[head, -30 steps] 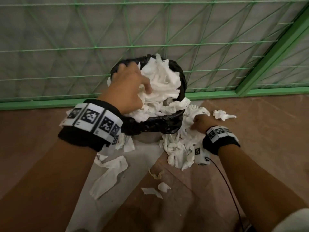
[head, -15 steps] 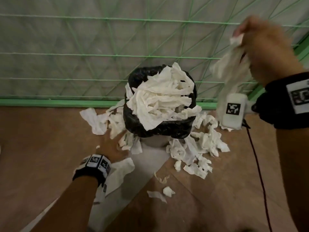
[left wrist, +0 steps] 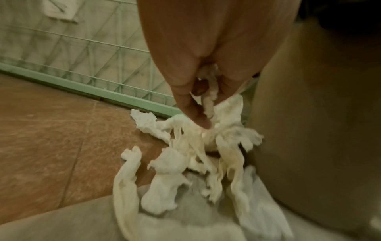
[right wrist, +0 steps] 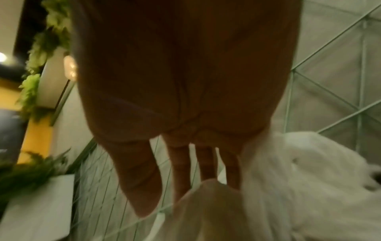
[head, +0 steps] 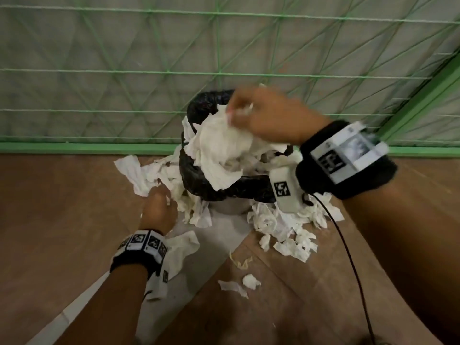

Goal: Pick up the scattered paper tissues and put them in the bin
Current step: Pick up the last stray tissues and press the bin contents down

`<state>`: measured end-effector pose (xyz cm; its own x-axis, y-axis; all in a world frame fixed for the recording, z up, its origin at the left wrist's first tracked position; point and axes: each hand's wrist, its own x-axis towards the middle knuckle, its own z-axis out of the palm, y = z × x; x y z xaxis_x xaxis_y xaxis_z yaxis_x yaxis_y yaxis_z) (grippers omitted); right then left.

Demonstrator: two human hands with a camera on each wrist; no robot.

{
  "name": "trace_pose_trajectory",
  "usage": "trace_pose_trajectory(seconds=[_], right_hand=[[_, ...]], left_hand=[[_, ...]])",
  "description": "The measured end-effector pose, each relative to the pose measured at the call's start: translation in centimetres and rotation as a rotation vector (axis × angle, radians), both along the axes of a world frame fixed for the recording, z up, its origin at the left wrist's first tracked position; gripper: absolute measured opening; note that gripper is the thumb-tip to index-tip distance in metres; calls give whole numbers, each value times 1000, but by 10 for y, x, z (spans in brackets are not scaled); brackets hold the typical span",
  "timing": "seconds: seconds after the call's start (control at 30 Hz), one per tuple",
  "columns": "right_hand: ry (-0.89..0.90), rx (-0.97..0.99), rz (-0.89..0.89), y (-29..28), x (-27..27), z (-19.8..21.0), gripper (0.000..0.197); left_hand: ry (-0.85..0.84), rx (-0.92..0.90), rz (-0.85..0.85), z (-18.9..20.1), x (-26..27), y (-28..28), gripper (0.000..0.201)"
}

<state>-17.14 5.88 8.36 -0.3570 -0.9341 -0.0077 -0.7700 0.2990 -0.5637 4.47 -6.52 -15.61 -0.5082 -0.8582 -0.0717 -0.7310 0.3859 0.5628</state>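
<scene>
A bin lined with a black bag [head: 224, 188] stands by the fence, heaped over its rim with white tissues [head: 221, 148]. My right hand [head: 239, 108] is on top of that heap; in the right wrist view its fingers [right wrist: 181, 166] are straight, with tissue [right wrist: 299, 179] beside and under them. My left hand [head: 161, 200] is on the floor just left of the bin. In the left wrist view its fingers [left wrist: 193, 104] pinch a bunch of tissues [left wrist: 185, 156]. More tissues lie left [head: 134, 170] and right [head: 286, 227] of the bin.
A green wire fence [head: 219, 70] with a green base rail [head: 74, 148] runs right behind the bin. Small tissue scraps [head: 250, 280] and a long piece [head: 183, 247] lie on the brown floor in front. A black cable [head: 348, 257] hangs from my right wrist.
My right hand came down from high at the upper right onto the bin's heap with its tissues. My left hand reached further into the tissues left of the bin and closed on them.
</scene>
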Motion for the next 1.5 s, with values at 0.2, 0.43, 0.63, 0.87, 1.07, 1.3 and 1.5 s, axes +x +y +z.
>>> trace_pose_trajectory(seconds=[0.2, 0.43, 0.63, 0.87, 1.07, 1.3, 1.5], right_hand=[[-35, 140, 190, 16, 11, -3, 24], [-273, -458, -193, 47, -32, 39, 28], [-423, -343, -736, 86, -121, -59, 10], [-279, 423, -783, 155, -113, -217, 70], [-22, 606, -602, 145, -72, -253, 38], [33, 681, -442, 117, -96, -190, 30], [-161, 338, -530, 99, -117, -100, 21]], left_hand=[[37, 66, 111, 34, 3, -20, 30], [528, 244, 332, 140, -5, -51, 14], [920, 235, -167, 245, -35, -38, 32], [579, -121, -382, 233, -87, 28, 20], [-278, -118, -658, 170, -106, 43, 15], [-324, -248, -560, 193, -124, 37, 13], [350, -18, -307, 214, -94, 8, 22]])
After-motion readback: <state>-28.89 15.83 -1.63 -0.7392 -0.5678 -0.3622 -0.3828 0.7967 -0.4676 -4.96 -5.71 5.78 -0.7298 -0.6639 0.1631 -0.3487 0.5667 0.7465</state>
